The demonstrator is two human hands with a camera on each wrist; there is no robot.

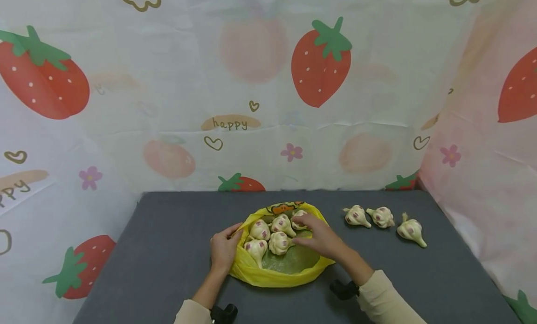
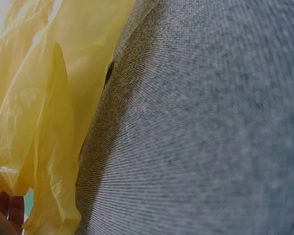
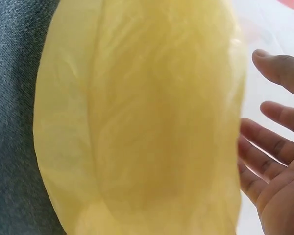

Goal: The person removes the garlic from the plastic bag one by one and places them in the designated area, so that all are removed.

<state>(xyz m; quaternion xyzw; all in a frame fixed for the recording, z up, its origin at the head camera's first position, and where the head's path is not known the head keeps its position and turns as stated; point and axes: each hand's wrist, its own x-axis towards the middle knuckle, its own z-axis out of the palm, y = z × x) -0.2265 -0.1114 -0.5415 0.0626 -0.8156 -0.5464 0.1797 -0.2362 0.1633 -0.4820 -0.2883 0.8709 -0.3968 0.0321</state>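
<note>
A yellow plastic bag (image 1: 278,279) stands on the table with its mouth spread wide, several garlic bulbs (image 1: 280,243) lying inside. At the bag's left rim, my left hand (image 1: 224,249) pinches the plastic between thumb and fingers; the left wrist view shows its fingers (image 2: 14,210) at the edge of the yellow film (image 2: 59,122). My right hand (image 1: 320,237) reaches over the right rim into the mouth, fingertips right by a garlic bulb (image 1: 299,220) at the back. In the right wrist view its thumb and fingers (image 3: 279,71) are spread apart, with no bulb between them.
Three more garlic bulbs (image 1: 382,217) lie on the dark grey table (image 1: 176,230), to the right of the bag. A strawberry-print cloth (image 1: 251,91) hangs behind the table and along both sides. Black wrist devices (image 1: 345,290) sit at both cuffs.
</note>
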